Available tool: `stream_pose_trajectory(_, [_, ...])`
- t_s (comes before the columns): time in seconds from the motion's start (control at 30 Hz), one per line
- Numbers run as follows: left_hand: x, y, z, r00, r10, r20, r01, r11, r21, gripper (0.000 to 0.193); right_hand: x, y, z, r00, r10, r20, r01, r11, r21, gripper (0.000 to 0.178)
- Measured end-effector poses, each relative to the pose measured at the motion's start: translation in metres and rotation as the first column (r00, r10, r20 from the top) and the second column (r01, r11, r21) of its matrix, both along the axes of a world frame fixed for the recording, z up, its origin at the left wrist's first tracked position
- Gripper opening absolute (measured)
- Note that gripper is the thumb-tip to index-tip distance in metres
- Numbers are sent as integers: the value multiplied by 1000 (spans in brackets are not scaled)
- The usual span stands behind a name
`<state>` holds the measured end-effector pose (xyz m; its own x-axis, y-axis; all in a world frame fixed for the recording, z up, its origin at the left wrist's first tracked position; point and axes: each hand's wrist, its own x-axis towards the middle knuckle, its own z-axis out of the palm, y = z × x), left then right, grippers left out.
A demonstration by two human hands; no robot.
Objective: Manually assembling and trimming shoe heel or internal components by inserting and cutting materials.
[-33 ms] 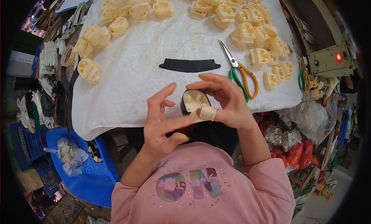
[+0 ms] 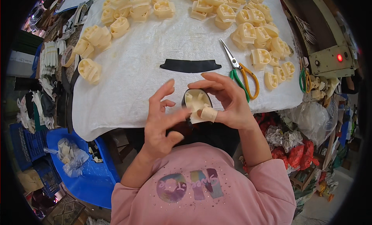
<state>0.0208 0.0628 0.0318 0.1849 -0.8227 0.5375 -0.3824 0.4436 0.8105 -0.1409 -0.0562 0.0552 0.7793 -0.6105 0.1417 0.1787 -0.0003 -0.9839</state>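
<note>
Piece (image 2: 196,97), cream, hollow, black-edged; right hand (image 2: 233,108) gripping it, left hand (image 2: 159,124) loosely spread

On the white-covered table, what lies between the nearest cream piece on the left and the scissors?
A black strip lies between that cream piece and the scissors, in the head view.

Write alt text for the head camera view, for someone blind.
A right hand holds a black-edged cream piece, the left hand close beside it; beyond, a black strip, scissors and many cream pieces lie on a white sheet.
</note>
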Motion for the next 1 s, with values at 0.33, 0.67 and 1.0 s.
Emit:
stream_pose_trajectory(0.33, [-21, -4, 5, 322, -17, -947, 505, 849, 156, 56, 17, 24, -16, 994, -43, 96, 74, 935, -347, 77])
stream_pose_trajectory(0.67, [-30, -8, 1, 648, -51, -760, 335, 915, 225, 79, 30, 1, -5, 991, 131, -9, -121, 940, 318, 26])
stream_pose_trajectory(1.0, [-30, -15, 2, 851, 95, -517, 50, 964, 260, 60, 34, 16, -28, 994, 100, 39, -90, 976, -201, 18])
